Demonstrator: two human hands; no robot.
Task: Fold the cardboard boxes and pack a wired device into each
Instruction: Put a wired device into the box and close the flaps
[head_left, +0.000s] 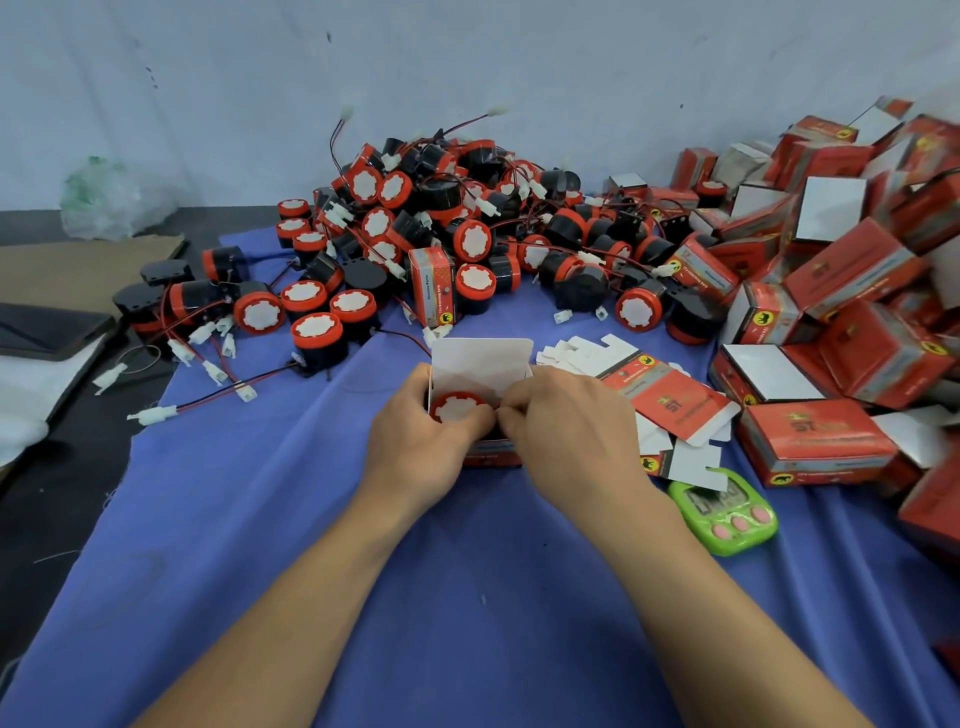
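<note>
**Lead at risk of being pinched at the open box**

Could trap the device's lead under the raised white lid, or tip the small red-and-white cardboard box (483, 358) on the blue cloth (311, 519), if pressed off-centre. Holds the round red-rimmed, white-faced wired device (460, 408) in its mouth, not fully sunk. Grips the box's left wall with the left hand (415, 441), fingers curled. Pinches its near rim with the right hand (566, 431), fingertips together.

Only the person's two arms show, both bare along their whole visible length. The left forearm (311, 597) and right forearm (706, 597) are slender and smooth. The left hand (423, 436) and right hand (569, 431) are bare too, with slim fingers and faintly showing knuckles.
</note>
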